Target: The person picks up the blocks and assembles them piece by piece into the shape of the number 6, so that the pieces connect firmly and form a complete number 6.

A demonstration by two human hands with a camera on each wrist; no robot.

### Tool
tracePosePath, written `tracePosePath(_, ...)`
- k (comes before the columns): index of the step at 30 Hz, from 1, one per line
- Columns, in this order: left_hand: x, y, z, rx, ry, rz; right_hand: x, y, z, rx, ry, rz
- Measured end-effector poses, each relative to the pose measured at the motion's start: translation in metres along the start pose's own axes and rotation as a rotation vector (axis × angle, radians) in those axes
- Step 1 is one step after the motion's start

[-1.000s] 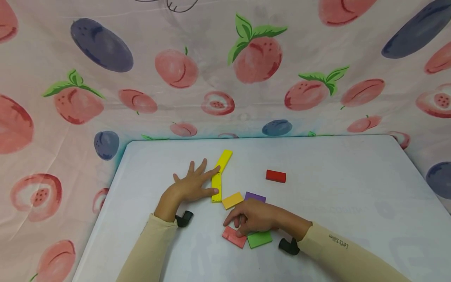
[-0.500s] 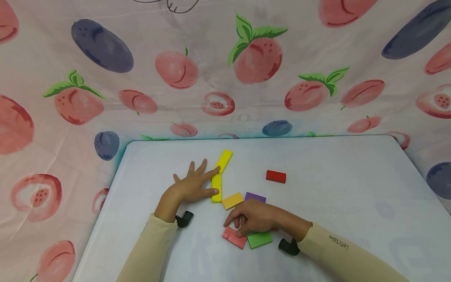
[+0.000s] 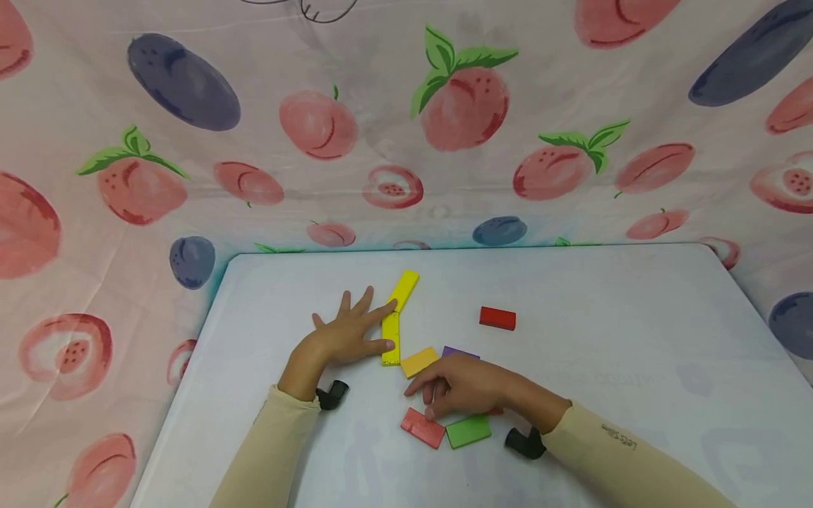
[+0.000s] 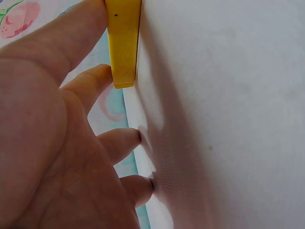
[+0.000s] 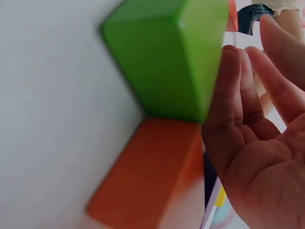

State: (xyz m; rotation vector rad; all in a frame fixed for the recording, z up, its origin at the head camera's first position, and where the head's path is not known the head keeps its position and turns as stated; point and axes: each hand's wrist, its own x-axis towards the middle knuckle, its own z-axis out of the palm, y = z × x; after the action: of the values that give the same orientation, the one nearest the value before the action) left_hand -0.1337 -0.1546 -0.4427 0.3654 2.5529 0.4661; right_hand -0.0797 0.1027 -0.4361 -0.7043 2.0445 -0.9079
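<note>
My left hand [image 3: 346, 335] lies with fingers spread beside two yellow blocks. Its thumb touches the lower yellow block [image 3: 391, 326], and its index fingertip is where that one meets the upper yellow block [image 3: 406, 287]. In the left wrist view the thumb and a finger meet a yellow block [image 4: 123, 45]. Loosely bent and holding nothing, my right hand [image 3: 468, 384] hovers over a pink block [image 3: 422, 429] and a green block [image 3: 468, 432]. An orange-red block [image 5: 147, 167], touching the green one in the right wrist view, is mostly hidden under that hand in the head view.
A yellow-orange block [image 3: 418, 363] touches the lower yellow one. Beside it a purple block [image 3: 459, 351] is partly covered by my right hand. Farther back, a red block [image 3: 497, 317] lies alone on the white table [image 3: 610, 317]. Fruit-print cloth [image 3: 394, 127] hangs behind.
My right hand has shifted slightly away from the pink block, its thumb and fingers drawing back toward the upper right. The left hand and the blocks have stayed put.
</note>
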Motion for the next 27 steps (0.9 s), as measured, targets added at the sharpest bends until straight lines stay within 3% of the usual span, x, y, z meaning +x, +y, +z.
tracePosePath(15,0.000,0.001,0.000,0.003,-0.005,-0.003,-0.017,0.008,-0.027,-0.015,0.219,-0.059)
tracePosePath(27,0.000,0.001,0.000,0.006,-0.008,-0.003,-0.037,0.015,-0.051,-0.055,0.370,-0.047)
